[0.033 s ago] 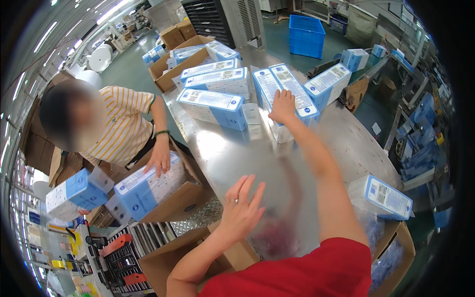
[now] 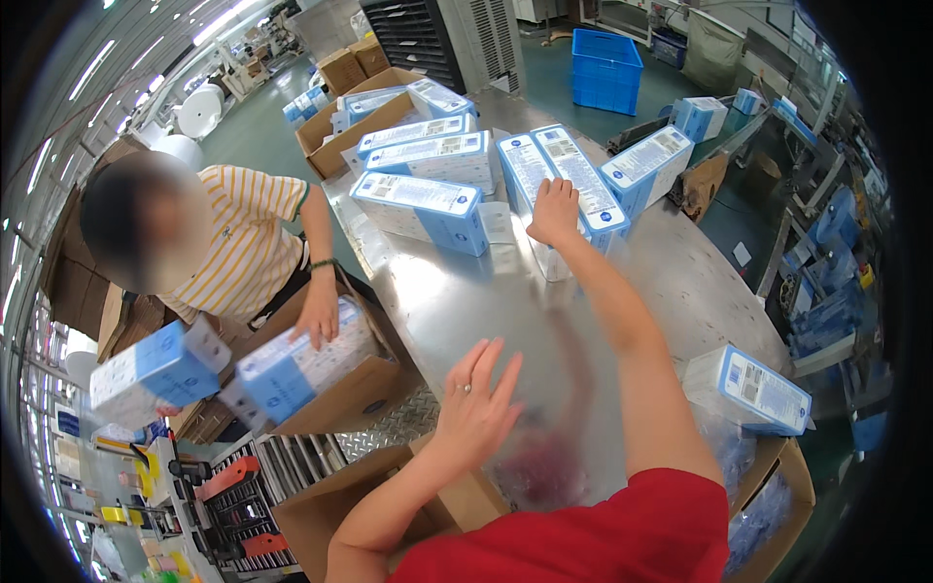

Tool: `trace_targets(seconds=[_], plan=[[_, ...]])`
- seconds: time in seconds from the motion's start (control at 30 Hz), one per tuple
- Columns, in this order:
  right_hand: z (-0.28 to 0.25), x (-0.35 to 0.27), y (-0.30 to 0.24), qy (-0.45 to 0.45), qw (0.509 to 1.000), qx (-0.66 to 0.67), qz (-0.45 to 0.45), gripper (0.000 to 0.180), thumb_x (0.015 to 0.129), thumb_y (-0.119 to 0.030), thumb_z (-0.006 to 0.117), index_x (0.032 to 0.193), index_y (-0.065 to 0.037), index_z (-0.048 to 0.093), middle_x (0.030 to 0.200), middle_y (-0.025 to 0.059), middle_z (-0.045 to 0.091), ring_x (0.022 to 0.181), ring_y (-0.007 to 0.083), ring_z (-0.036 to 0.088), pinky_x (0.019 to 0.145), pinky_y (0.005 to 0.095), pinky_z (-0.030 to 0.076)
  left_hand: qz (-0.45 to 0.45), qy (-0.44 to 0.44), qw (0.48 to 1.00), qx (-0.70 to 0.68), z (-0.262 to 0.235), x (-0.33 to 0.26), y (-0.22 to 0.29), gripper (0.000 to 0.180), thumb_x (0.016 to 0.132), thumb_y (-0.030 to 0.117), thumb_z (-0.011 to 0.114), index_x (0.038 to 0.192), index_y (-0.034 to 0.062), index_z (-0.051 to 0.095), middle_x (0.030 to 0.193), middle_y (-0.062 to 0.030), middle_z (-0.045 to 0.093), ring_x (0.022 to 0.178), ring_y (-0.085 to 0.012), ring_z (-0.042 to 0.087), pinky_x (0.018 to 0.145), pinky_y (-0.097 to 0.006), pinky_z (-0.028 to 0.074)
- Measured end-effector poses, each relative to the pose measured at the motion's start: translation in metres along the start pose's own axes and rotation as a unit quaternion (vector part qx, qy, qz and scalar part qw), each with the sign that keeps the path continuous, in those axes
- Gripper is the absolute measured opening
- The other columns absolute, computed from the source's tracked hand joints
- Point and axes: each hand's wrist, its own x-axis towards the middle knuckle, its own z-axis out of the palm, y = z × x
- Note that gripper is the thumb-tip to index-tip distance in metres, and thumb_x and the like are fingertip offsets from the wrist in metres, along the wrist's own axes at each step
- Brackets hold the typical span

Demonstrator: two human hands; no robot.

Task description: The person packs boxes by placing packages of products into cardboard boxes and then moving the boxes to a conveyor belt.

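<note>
My right hand [image 2: 556, 214] lies over the near end of a blue-and-white carton [image 2: 521, 155], its thumb by the left edge and its fingers bent over the top. Tight against that carton's right side stands a second carton [image 2: 575, 173]. Over the steel table [image 2: 428, 301], my left hand [image 2: 476, 403] hovers with fingers spread and nothing in it, a ring on one finger. Beneath my left forearm an opened cardboard box [image 2: 330, 505] shows part of its inside.
Several like cartons [image 2: 418, 199] stand at the table's far left, and one [image 2: 758, 389] lies near right above a box of clear plastic [image 2: 758, 515]. At left a co-worker [image 2: 248, 233] handles two cartons over a cardboard box [image 2: 364, 394]. A blue crate [image 2: 604, 73] stands beyond.
The co-worker's two cartons have shifted slightly, the one in the box moving a little to the right. My hands have hardly moved.
</note>
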Motion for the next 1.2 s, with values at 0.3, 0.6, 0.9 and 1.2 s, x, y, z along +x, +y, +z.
trace_targets(seconds=[0.3, 0.6, 0.9, 1.2], plan=[[-0.069, -0.148, 0.040, -0.282, 0.932, 0.107, -0.201, 0.102, 0.064, -0.037, 0.076, 0.140, 0.004, 0.022, 0.105, 0.0266, 0.058, 0.099, 0.0401, 0.055, 0.084, 0.0439, 0.045, 0.036, -0.076, 0.996, 0.007, 0.029, 0.046, -0.025, 0.091, 0.061, 0.024, 0.079, 0.135, 0.0001, 0.033, 0.141, -0.0201, 0.028, 0.131, -0.0362, 0.028, 0.104, -0.047, 0.029], [-0.066, -0.043, 0.065, -0.111, 0.989, 0.102, 0.000, 0.073, 0.073, -0.049, 0.068, 0.118, 0.004, 0.048, 0.119, 0.0259, 0.048, 0.110, 0.0399, 0.045, 0.094, 0.0479, 0.038, 0.130, -0.275, 0.952, -0.038, 0.095, 0.055, 0.022, 0.078, 0.057, 0.023, 0.076, 0.121, -0.0020, 0.040, 0.109, -0.0160, 0.051, 0.103, -0.0342, 0.050, 0.090, -0.041, 0.038], [-0.013, 0.034, 0.122, -0.126, 0.988, 0.043, 0.076, 0.064, 0.075, -0.020, 0.065, 0.134, -0.016, 0.041, 0.134, 0.0103, 0.043, 0.129, 0.0344, 0.033, 0.102, 0.0613, 0.023, 0.030, -0.262, 0.964, -0.017, 0.064, 0.002, -0.010, 0.073, 0.058, 0.020, 0.074, 0.121, 0.0006, 0.042, 0.107, -0.0156, 0.051, 0.098, -0.0345, 0.051, 0.085, -0.040, 0.039], [-0.022, -0.001, 0.119, -0.101, 0.982, -0.055, -0.150, 0.092, 0.046, -0.035, 0.087, 0.125, -0.011, 0.046, 0.126, 0.0100, 0.047, 0.128, 0.0319, 0.035, 0.108, 0.0569, 0.018, 0.037, -0.225, 0.973, -0.029, 0.073, 0.001, -0.008, 0.072, 0.060, 0.029, 0.076, 0.119, 0.0014, 0.045, 0.106, -0.0153, 0.052, 0.096, -0.0332, 0.051, 0.084, -0.040, 0.039]])
